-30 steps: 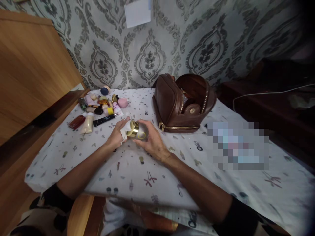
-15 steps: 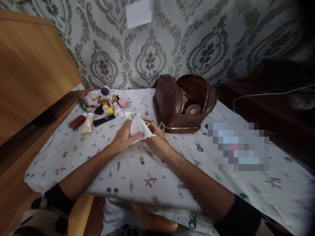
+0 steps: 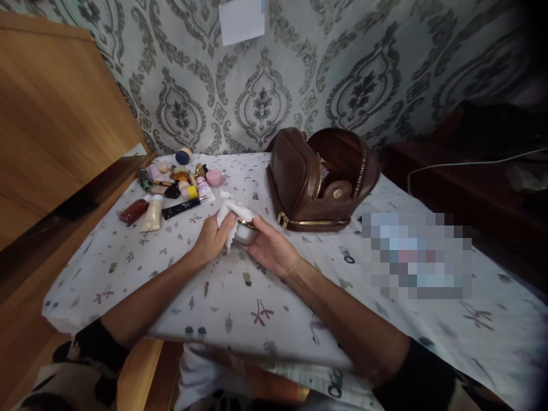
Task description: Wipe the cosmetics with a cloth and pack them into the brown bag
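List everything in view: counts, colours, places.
Jar: one, grey and gold, centre
Cloth: one, white, against jar
Bag: one, brown, centre-right
Toiletries: many, mixed colours, left
Patterned cover: one, white, foreground
Wall: one, grey patterned, back
Paper: one, white, on wall
Wooden panel: one, brown, left
Cable: one, white, right
Furniture: one, dark red, right
Pixelated patch: one, greyish, right, contents unclear
Left hand: one, holding cloth
Right hand: one, holding jar
Sleeves: two, black, bottom

Right hand (image 3: 276, 248) near brown bag (image 3: 291, 177), cupped, palm toward left hand (image 3: 212, 238). Left hand farther from bag, pinched closed. Left forearm (image 3: 152, 288) and right forearm (image 3: 346, 319) angled inward, wrists nearer bag than elbows.
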A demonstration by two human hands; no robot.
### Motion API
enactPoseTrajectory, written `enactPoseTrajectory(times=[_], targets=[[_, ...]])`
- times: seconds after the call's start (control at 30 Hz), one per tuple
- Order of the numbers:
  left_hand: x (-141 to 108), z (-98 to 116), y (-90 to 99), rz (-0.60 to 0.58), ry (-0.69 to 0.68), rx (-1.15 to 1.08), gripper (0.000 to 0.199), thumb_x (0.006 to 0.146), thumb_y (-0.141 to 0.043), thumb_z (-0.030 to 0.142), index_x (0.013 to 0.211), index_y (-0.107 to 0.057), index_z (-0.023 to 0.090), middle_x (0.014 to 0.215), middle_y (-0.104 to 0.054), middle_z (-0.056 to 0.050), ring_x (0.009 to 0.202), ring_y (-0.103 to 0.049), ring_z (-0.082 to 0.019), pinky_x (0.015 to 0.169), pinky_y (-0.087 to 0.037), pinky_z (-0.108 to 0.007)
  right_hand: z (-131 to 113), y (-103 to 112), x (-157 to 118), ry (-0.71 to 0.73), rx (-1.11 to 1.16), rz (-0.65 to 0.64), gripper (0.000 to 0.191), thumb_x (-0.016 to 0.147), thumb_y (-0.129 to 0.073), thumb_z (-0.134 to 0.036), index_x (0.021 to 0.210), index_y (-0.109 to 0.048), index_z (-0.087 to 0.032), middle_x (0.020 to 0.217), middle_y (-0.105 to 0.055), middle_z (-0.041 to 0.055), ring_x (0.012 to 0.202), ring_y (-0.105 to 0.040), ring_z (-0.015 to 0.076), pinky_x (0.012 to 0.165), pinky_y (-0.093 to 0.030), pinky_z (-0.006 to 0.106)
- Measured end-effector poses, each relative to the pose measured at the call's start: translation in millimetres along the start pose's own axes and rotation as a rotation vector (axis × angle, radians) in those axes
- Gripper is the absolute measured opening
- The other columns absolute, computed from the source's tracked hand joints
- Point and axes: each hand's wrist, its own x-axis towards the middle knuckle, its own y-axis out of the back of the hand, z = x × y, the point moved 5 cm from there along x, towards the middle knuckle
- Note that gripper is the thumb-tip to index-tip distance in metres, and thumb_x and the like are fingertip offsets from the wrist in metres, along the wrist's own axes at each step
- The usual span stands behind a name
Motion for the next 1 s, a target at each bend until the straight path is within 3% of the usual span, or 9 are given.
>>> enactPoseTrajectory(times=[0.1,0.17,0.33,0.43,0.5,0.63,0.8,1.0], targets=[[2.9,-7.1,3.4,0.09,0.056,-0.057,0.046,0.093,-0.047,0.057,0.072,-0.058,0.018,0.065,-0.062,0.0,0.065,-0.057,-0.015,0.061,-0.046,-0.026,2.0,2.2,-1.3,-0.024,0.038,0.026,0.017,0.079,-0.078,-0.033,0.091,-0.07,-0.024,0.091,-0.073,-0.0021,0.091,-0.067,0.0167,0.087,-0.055,0.032],[4.5,-9.7,2.2,0.07,0.088,-0.119,0.046,0.092,-0.049,0.059,0.072,-0.059,0.018,0.064,-0.063,0.0,0.064,-0.058,-0.015,0.061,-0.048,-0.026,1.9,3.5,-1.8,-0.045,0.082,0.048,0.015,0.082,-0.076,-0.032,0.092,-0.069,-0.023,0.093,-0.073,-0.0021,0.09,-0.066,0.0158,0.088,-0.055,0.033],[2.8,-5.1,-6.8,-0.128,0.099,-0.214,0.049,0.091,-0.05,0.062,0.096,-0.068,0.017,0.087,-0.073,-0.006,0.091,-0.068,-0.022,0.082,-0.053,-0.032,-4.7,2.6,-2.0,-0.022,0.179,0.058,0.014,0.087,-0.069,-0.036,0.094,-0.068,-0.025,0.103,-0.074,-0.0002,0.103,-0.065,0.0194,0.091,-0.056,0.037],[-1.4,0.8,-12.7,-0.257,0.064,-0.275,0.051,0.085,-0.064,0.056,0.118,-0.062,0.017,0.112,-0.071,-0.009,0.109,-0.065,-0.026,0.092,-0.051,-0.034,-6.2,-1.9,-2.7,-0.029,0.146,0.028,0.021,0.088,-0.065,-0.043,0.097,-0.068,-0.024,0.099,-0.075,0.002,0.104,-0.065,0.0225,0.09,-0.055,0.039],[-3.3,1.6,-14.5,-0.294,0.079,-0.289,0.056,0.081,-0.07,0.051,0.123,-0.056,0.016,0.119,-0.069,-0.01,0.113,-0.063,-0.027,0.092,-0.051,-0.034,-4.0,-4.5,-2.9,-0.058,0.106,0.013,0.028,0.089,-0.062,-0.049,0.098,-0.068,-0.024,0.098,-0.074,0.0034,0.104,-0.065,0.0238,0.09,-0.054,0.04],[-2.2,-0.6,-9.4,-0.199,0.081,-0.098,0.053,0.073,-0.076,0.048,0.111,-0.057,0.016,0.105,-0.07,-0.007,0.098,-0.065,-0.025,0.08,-0.052,-0.034,5.0,-3.7,-1.8,-0.14,0.01,0.015,0.036,0.087,-0.062,-0.057,0.101,-0.068,-0.024,0.095,-0.074,0.002,0.1,-0.066,0.0225,0.085,-0.053,0.037],[-2.0,0.8,-2.7,-0.061,-0.082,0.213,0.054,0.061,-0.081,0.056,0.094,-0.059,0.019,0.088,-0.064,-0.005,0.084,-0.062,-0.025,0.074,-0.049,-0.036,6.9,-0.1,-1.4,-0.085,-0.032,0.056,0.036,0.075,-0.078,-0.054,0.094,-0.069,-0.025,0.085,-0.072,-0.0025,0.087,-0.065,0.0167,0.076,-0.051,0.027],[-4.6,2.6,0.3,-0.021,-0.243,0.127,0.048,0.074,-0.07,0.061,0.092,-0.061,0.017,0.089,-0.064,-0.007,0.083,-0.06,-0.023,0.076,-0.048,-0.035,0.7,-0.7,-2.8,0.028,-0.047,0.147,0.039,0.063,-0.087,-0.05,0.081,-0.072,-0.018,0.074,-0.071,-0.0012,0.071,-0.062,0.013,0.068,-0.049,0.024]])
